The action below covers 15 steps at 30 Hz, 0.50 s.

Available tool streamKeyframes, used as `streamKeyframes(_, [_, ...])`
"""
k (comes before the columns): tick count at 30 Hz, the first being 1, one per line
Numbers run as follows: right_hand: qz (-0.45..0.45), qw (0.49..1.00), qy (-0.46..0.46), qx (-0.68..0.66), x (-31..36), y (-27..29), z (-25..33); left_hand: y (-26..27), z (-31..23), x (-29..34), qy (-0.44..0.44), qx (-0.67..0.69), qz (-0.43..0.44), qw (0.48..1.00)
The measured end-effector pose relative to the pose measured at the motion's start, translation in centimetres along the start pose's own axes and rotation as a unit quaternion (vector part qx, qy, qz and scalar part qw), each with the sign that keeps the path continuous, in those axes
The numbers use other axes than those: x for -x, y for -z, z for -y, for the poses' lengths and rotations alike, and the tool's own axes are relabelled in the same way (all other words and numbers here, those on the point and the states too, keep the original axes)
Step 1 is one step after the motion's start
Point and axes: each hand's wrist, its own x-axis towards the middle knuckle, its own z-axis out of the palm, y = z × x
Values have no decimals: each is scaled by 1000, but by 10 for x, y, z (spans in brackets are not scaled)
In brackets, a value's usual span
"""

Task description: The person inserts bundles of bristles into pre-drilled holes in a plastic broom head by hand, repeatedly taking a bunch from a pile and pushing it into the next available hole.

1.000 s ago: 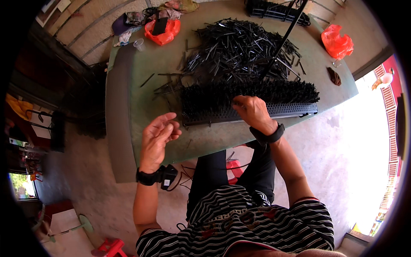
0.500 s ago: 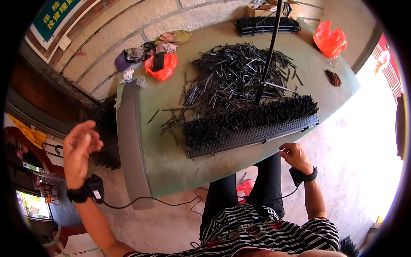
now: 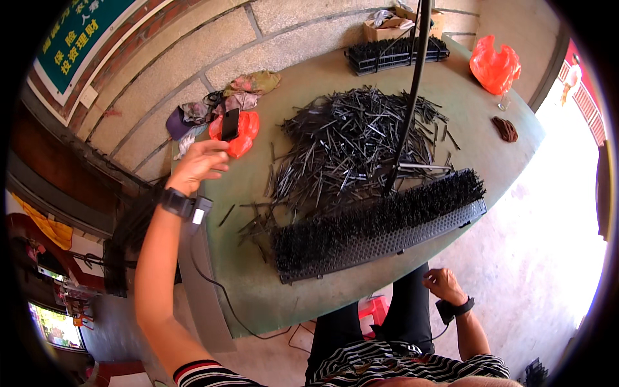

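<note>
My left hand (image 3: 201, 166) reaches over the table's left side, its fingers stretched apart and holding nothing. Just beyond its fingertips a black phone (image 3: 230, 124) rests on a crumpled red plastic bag (image 3: 241, 143). My right hand (image 3: 443, 286) hovers over my right thigh, off the table's near edge, fingers loosely curled with nothing visible in them. A long black brush (image 3: 380, 222), with dense bristles on a perforated base, lies along the near edge. Behind it spreads a heap of loose black strips (image 3: 351, 142).
The table (image 3: 251, 297) has a grey strip (image 3: 207, 284) along its left edge. A dark pole (image 3: 412, 97) rises behind the brush. Bundled brushes (image 3: 396, 55), a carton (image 3: 387, 29), another red bag (image 3: 495, 64) and a brown coil (image 3: 505, 129) sit farther back. Caps and cloths (image 3: 193, 116) lie back left.
My left hand has swung from beside the table, rightward and over its left side, close to the phone. My right hand has dropped lower, away from the table edge. The view has shifted.
</note>
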Motion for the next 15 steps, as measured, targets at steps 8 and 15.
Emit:
streamKeyframes(8, [29,997,-73,-2,-10,-21,-28,-81,29,-110,33,-45,63,996])
streamKeyframes(15, [48,996,-75,15,-21,-29,-52,-131,82,-169,10,-96,196,976])
